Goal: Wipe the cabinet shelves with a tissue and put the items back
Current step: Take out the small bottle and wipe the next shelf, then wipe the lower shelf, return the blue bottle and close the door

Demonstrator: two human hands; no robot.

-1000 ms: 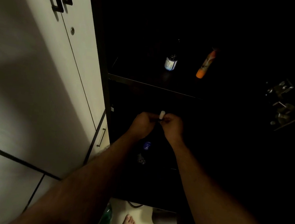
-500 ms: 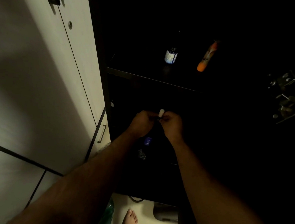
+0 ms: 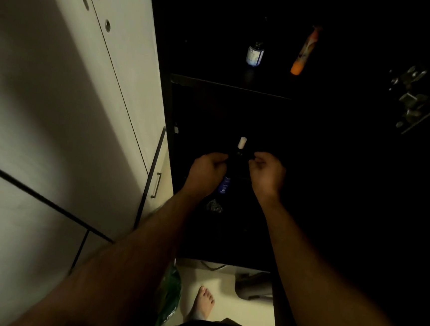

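A: What is being held, just left of the frame's centre?

B: A slim dark bottle with a white cap [image 3: 238, 152], upright, the cap poking above the knuckles and a blue label [image 3: 225, 185] showing below the fist. The left hand [image 3: 206, 171] has its fingers curled round the bottle's dark body.

A: And the other hand?

B: The right hand [image 3: 267, 174] sits just beside it, apart from the bottle, fingers curled inward with the tips near the thumb. Whether they pinch anything I cannot tell; it is too dark.

A: What does the cabinet hold?

B: At the far left stand pale closed cabinet doors with dark handles [image 3: 58, 97]. The open dark cabinet [image 3: 202, 115] fills the middle. On its upper shelf [image 3: 231, 85], at top centre, stands a small dark bottle with a blue-and-white label [image 3: 254, 54], and to its right a tilted orange-and-white tube [image 3: 304, 52]. The two are well apart.

A: Lower down?

B: Something crumpled and greyish [image 3: 214, 206] lies in the lower compartment beneath the hands; too dim to identify.
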